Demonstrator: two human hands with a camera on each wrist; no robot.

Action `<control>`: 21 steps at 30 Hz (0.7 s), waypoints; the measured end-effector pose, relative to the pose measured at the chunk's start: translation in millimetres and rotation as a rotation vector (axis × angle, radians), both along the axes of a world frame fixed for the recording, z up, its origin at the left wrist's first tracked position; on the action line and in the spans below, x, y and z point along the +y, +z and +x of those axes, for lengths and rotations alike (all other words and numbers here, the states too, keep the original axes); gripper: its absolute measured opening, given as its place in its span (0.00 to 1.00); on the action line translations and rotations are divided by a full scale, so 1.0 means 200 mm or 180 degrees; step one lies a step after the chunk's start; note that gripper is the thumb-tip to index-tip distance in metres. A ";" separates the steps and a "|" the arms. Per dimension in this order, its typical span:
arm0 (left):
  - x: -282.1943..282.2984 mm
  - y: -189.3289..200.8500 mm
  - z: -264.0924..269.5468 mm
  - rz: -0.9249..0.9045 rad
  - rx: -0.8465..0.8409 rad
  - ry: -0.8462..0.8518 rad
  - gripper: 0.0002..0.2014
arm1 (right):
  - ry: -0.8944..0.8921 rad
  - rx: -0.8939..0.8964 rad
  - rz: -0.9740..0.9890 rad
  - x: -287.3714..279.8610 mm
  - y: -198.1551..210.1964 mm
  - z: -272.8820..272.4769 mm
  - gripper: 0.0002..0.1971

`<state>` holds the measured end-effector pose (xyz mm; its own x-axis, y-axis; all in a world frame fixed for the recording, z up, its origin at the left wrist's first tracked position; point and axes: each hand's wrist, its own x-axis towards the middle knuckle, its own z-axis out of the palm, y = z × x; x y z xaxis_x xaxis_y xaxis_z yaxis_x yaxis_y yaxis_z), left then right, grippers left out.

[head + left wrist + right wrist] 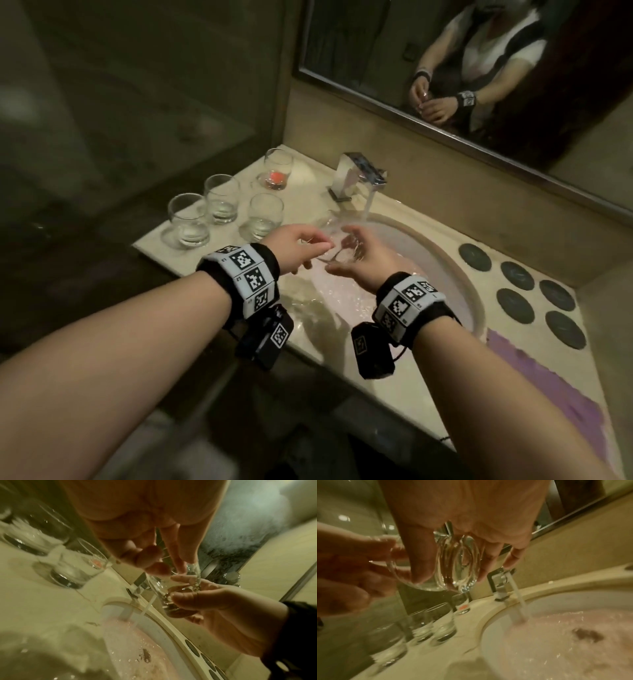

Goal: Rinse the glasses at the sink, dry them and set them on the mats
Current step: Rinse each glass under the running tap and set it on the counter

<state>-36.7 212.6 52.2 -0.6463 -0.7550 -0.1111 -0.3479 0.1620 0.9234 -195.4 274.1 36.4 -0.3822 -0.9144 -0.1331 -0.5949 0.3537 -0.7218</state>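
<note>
Over the sink [455, 246], both hands hold one clear glass [337, 245] tipped on its side, beside the stream from the tap [359, 174] rather than under it. The right hand [363, 263] cups the thick base from below, its grip curled round it; the left hand [294, 246] pinches the rim, thumb and fingers closed on it.

The head view alone shows the layout: four more glasses [222, 198] upright on the surface [301, 192] left of the tap, one with something red in its bottom, and five dark round mats [515, 303] well apart on the right, beside a purple cloth [548, 380]. A mirror [479, 51] behind reflects the person's hands.

The right wrist view shows the glass base [458, 563] close up, pressed between thumb [419, 555] and fingers. The left wrist view shows water running over the glass [171, 596] and onto the right hand [228, 618].
</note>
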 end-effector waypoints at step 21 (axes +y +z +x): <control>-0.23 -0.08 0.37 -0.0806 -0.2482 0.0471 0.11 | -0.0825 0.0756 0.0323 -0.10 -0.09 0.09 0.29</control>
